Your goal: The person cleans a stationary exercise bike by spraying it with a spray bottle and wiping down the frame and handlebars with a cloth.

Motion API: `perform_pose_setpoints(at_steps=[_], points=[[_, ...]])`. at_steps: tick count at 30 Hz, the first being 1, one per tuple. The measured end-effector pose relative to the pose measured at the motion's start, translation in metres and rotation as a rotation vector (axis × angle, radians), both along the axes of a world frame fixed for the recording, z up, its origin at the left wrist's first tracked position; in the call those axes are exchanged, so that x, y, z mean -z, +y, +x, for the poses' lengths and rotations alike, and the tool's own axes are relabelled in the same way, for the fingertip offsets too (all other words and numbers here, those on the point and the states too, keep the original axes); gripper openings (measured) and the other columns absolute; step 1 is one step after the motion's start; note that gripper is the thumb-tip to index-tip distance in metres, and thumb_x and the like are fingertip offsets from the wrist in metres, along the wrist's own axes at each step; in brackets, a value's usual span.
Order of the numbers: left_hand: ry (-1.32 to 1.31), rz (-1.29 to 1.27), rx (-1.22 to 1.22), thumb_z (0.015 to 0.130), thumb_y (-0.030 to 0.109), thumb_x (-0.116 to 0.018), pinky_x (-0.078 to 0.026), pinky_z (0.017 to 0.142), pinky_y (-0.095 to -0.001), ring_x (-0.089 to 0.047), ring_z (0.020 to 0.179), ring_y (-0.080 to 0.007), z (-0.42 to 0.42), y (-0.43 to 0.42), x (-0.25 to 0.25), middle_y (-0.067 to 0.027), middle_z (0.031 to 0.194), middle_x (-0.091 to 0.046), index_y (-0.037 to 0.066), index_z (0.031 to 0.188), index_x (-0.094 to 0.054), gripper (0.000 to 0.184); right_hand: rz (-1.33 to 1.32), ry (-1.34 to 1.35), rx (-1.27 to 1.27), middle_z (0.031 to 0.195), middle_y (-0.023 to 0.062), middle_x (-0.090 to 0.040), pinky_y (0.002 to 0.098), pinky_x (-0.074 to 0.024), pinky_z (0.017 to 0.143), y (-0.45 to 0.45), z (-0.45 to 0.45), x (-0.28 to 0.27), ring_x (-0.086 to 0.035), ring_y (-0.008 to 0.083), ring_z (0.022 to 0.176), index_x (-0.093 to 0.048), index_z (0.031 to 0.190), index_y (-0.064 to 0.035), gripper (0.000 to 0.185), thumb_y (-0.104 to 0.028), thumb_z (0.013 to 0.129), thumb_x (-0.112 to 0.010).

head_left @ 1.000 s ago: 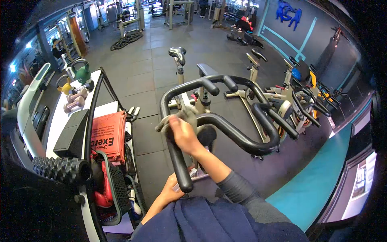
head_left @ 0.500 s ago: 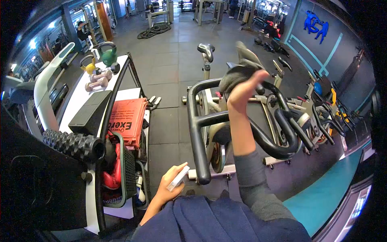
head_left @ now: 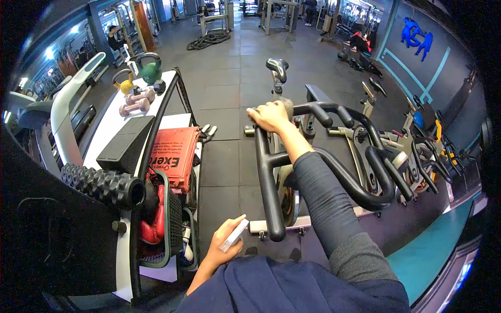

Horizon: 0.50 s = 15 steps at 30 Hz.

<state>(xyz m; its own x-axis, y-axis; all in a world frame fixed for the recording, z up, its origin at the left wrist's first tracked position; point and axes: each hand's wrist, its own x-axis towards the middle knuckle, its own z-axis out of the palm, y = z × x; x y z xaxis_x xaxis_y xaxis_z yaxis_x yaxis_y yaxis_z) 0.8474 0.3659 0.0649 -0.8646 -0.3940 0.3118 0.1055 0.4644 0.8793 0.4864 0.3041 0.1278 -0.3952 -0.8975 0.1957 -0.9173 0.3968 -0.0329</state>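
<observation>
My right hand (head_left: 270, 116) is wrapped over the upper left corner of the black handlebar (head_left: 269, 182) of an exercise bike, with a greyish cloth (head_left: 286, 106) partly showing beside its fingers. Low in the view, left of the handlebar's lower end, my left hand (head_left: 224, 242) grips a small white object (head_left: 234, 235). The bike's saddle (head_left: 277, 68) stands beyond the handlebar.
At the left is a white shelf (head_left: 107, 136) with kettlebells, dumbbells, a black foam roller (head_left: 102, 187), a red exercise bag (head_left: 174, 156) and a basket (head_left: 172, 224) holding red gloves. More bikes (head_left: 412, 156) line the right. People are in the background.
My right hand, with the cloth, has swung from over the middle of the handlebar to its upper left corner. The left hand still holds the white object. The view has shifted slightly.
</observation>
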Motion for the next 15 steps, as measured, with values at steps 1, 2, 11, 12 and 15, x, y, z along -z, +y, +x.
perform_pose_setpoints(at_steps=[1,2,11,12,15], points=[[-0.003,0.004,-0.003,0.065,-0.005,-0.055,-0.046,0.08,-0.0314,-0.059,0.084,-0.026,0.001,0.0,0.001,-0.0113,0.093,-0.059,0.004,0.124,-0.051,0.06,0.031,-0.035,-0.053,0.104,0.0131,-0.066,0.0447,-0.0304,0.099,-0.006,0.007,0.004,-0.057,0.0278,0.106,-0.07,0.098,-0.0091,0.063,-0.054,0.093,-0.026],[-0.007,0.006,0.005,0.065,-0.005,-0.055,-0.046,0.08,-0.0315,-0.059,0.084,-0.026,0.002,0.0,0.002,-0.0112,0.093,-0.059,0.004,0.124,-0.051,0.06,0.085,-0.013,-0.118,0.099,0.0153,-0.067,0.0427,-0.0321,0.097,-0.011,0.013,0.006,-0.059,0.029,0.102,-0.072,0.093,-0.009,0.064,-0.054,0.093,-0.026],[0.017,-0.011,-0.022,0.065,-0.004,-0.056,-0.046,0.08,-0.0311,-0.06,0.086,-0.0247,0.016,0.002,-0.004,-0.0107,0.095,-0.061,0.004,0.124,-0.051,0.061,0.112,0.009,-0.25,0.077,0.0185,-0.067,0.0398,-0.0387,0.09,-0.004,0.045,0.005,-0.064,0.0335,0.082,-0.07,0.074,0.0004,0.069,-0.054,0.091,-0.03],[0.036,-0.017,-0.019,0.065,-0.005,-0.055,-0.046,0.078,-0.0311,-0.06,0.083,-0.0255,0.018,0.003,-0.005,-0.0114,0.093,-0.059,0.004,0.125,-0.051,0.06,0.11,0.011,-0.253,0.077,0.0185,-0.067,0.0398,-0.0387,0.09,0.0,0.051,0.003,-0.064,0.0335,0.082,-0.07,0.074,0.0004,0.069,-0.054,0.091,-0.03],[0.044,-0.021,-0.025,0.065,-0.005,-0.055,-0.047,0.077,-0.0307,-0.061,0.084,-0.0248,0.023,0.005,-0.005,-0.0117,0.093,-0.059,0.004,0.124,-0.052,0.06,0.099,-0.06,-0.285,0.077,0.0201,-0.066,0.0395,-0.0374,0.094,0.016,0.068,0.001,-0.063,0.0333,0.086,-0.07,0.076,0.0012,0.07,-0.055,0.091,-0.031]])
